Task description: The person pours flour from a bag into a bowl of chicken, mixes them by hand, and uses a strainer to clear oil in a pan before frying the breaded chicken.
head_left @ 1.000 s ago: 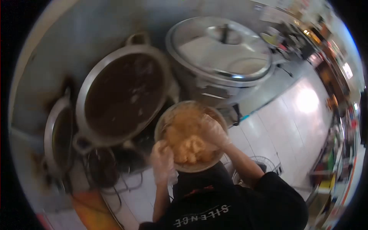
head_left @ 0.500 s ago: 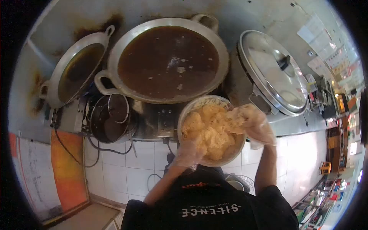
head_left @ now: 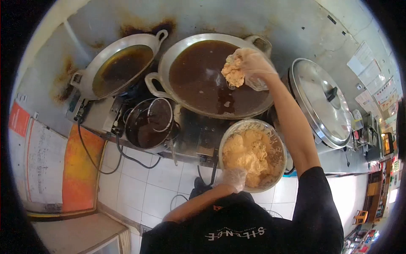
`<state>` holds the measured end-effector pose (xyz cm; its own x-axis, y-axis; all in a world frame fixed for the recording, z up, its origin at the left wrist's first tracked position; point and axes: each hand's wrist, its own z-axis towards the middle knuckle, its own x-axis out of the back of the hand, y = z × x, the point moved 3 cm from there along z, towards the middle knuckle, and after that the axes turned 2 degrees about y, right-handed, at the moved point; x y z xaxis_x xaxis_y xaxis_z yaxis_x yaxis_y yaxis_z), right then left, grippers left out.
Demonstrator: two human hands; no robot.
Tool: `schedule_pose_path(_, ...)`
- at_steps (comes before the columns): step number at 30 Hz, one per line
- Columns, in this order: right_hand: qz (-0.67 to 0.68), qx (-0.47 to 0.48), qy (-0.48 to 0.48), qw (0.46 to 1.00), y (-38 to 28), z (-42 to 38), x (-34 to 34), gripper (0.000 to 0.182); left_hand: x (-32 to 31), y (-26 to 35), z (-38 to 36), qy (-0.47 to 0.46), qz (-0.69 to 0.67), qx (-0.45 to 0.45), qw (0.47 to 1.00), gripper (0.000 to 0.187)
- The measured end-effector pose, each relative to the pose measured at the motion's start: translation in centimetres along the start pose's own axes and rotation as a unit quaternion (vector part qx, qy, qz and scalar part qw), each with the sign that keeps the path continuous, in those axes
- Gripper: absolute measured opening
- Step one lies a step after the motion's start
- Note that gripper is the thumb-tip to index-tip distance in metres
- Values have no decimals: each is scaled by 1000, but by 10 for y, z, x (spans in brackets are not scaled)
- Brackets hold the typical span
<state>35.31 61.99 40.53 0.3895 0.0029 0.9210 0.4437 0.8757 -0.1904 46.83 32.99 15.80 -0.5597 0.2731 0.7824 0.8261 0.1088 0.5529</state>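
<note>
My right hand [head_left: 253, 67], in a clear plastic glove, is closed around a batter-coated piece of food [head_left: 233, 73]; the coating hides its kind. The hand hangs over a large wok [head_left: 164, 63] of dark brown oil [head_left: 198, 80]. Close to my body, a round metal bowl [head_left: 282, 169] contains several pale, floury battered pieces [head_left: 249, 156]. My left hand [head_left: 232, 178], gloved too, is closed at the bowl's near left rim, its fingertips partly hidden.
Left of the big wok stands a smaller wok [head_left: 95, 74] with oil. A dark pot [head_left: 141, 142] with a wire-rimmed strainer [head_left: 160, 114] sits in front. On the right is a large lidded steel pot [head_left: 317, 97]. Cables [head_left: 99, 165] hang below the counter.
My right hand has lifted from the bowl, moving forward over the big wok with the battered piece. My left hand stays by the bowl's near rim. The view has shifted.
</note>
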Motion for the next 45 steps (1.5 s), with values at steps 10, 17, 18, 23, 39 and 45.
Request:
schedule_pose_path(10, 17, -39, -103, 994, 7, 61, -104, 27, -35, -18, 1, 82, 11, -44, 996, 27)
schedule_pose_path(17, 1, -22, -118, 993, 20, 72, -104, 27, -31, -15, 2, 59, 46, -40, 996, 28)
schedule_pose_path(18, 13, -28, -122, 992, 23, 73, -105, 28, -28, -14, 2, 53, 42, -34, 997, 28)
schedule_pose_path(23, 27, 13, -75, 997, 24, 58, -98, 41, -22, -11, -1, 59, 38, -34, 997, 27)
schedule_pose_path(39, 28, -289, -24, 957, 50, -393, -122, 18, -15, -50, 52, 76, 133, 74, 986, 26)
schedule_pose_path(45, -278, -214, -83, 933, 8, -420, -182, 16, 24, -31, 99, 147, 64, 96, 982, 36)
